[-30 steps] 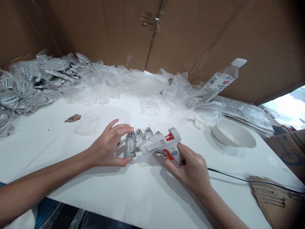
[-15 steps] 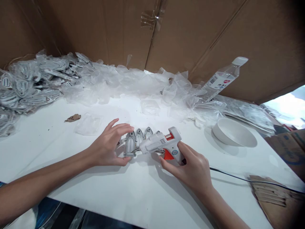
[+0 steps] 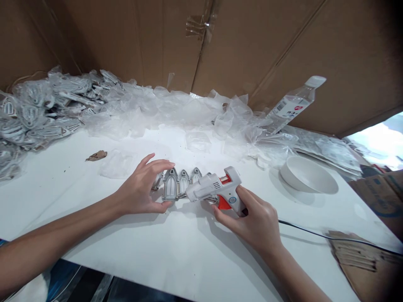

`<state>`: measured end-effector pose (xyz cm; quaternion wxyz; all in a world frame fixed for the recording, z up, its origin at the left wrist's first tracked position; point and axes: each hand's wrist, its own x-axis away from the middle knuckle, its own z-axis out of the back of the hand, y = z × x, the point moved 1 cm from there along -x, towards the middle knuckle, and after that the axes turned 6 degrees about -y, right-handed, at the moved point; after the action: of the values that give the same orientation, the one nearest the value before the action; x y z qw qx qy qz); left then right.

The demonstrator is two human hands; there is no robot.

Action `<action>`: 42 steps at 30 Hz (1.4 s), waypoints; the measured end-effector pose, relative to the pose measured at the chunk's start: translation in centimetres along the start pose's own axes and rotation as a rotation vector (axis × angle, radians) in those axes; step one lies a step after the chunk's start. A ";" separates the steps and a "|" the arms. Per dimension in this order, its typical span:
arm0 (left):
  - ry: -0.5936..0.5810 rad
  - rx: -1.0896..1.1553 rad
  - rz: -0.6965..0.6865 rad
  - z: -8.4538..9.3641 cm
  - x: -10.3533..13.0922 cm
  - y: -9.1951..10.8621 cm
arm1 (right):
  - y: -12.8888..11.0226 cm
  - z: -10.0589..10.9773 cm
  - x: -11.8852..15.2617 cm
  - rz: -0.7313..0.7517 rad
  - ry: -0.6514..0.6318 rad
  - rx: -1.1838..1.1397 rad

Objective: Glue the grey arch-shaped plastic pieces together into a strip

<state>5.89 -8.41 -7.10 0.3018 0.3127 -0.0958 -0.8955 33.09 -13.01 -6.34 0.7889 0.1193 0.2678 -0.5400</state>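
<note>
I see the right hand (image 3: 256, 220) at 4 o'clock, its grip closed round the glue gun (image 3: 217, 189), nozzle pointing to 9 o'clock. The left hand (image 3: 143, 186) pinches the nearest arch piece (image 3: 171, 189) upright on the white tabletop (image 3: 189, 251), fingers half curled. More arches (image 3: 189, 179) stand behind it. A bowl (image 3: 307, 177) sits at 2 o'clock, a bottle (image 3: 291, 104) beyond it, plastic bags (image 3: 176, 109) at 12.

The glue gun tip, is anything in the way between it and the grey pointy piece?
Nothing visible is. The glue gun, held in the right hand, points its tip right at the grey pointy piece, which the left hand steadies. No object lies between them.
</note>
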 end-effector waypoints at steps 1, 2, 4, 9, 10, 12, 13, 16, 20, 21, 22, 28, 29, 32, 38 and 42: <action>0.001 0.002 0.008 0.0 0.0 0.0 | 0.0 0.0 0.0 0.003 0.000 -0.002; 0.003 0.004 0.008 0.0 0.0 -0.1 | 0.0 0.0 0.0 0.005 0.001 -0.003; 0.000 0.008 0.011 0.0 0.0 -0.1 | 0.0 0.0 -0.1 0.004 0.002 -0.011; -0.078 0.052 0.052 0.1 0.1 0.3 | 0.1 0.2 -0.3 -0.032 0.025 -0.053; -0.096 0.064 0.056 0.1 0.1 0.4 | 0.1 0.2 -0.3 -0.042 0.034 -0.051; -0.128 0.085 0.064 0.1 0.1 0.6 | 0.1 0.1 -0.2 -0.052 0.047 -0.040; -0.142 0.094 0.067 0.0 0.1 0.7 | 0.1 0.0 -0.2 -0.051 0.050 -0.034; -0.161 0.129 0.073 -0.1 0.1 0.8 | 0.1 -0.2 -0.1 -0.035 0.057 -0.012; -0.192 0.255 0.129 -0.3 0.2 0.7 | 0.0 -0.4 0.0 -0.009 0.066 0.006; -0.207 0.293 0.161 -0.3 0.3 0.7 | 0.0 -0.5 0.0 -0.005 0.067 0.007; -0.222 0.327 0.196 -0.2 0.3 0.8 | 0.0 -0.5 0.0 -0.004 0.067 0.009; -0.268 0.434 0.361 0.2 0.3 1.0 | 0.1 -0.7 0.2 -0.005 0.050 0.028; -0.273 0.445 0.377 0.2 0.2 1.0 | 0.1 -0.7 0.3 -0.003 0.051 0.027; -0.286 0.468 0.406 0.2 0.2 1.0 | 0.1 -0.6 0.4 0.002 0.049 0.021; -0.296 0.479 0.422 0.2 0.0 1.0 | 0.2 -0.6 0.4 0.001 0.037 -0.010; -0.295 0.449 0.402 0.1 0.2 0.9 | 0.1 -0.6 0.3 0.002 0.050 0.011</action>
<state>6.10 -9.21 -6.76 0.3789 0.2131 -0.3933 -0.8101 33.05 -12.95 -7.01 0.7820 0.1374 0.2842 -0.5374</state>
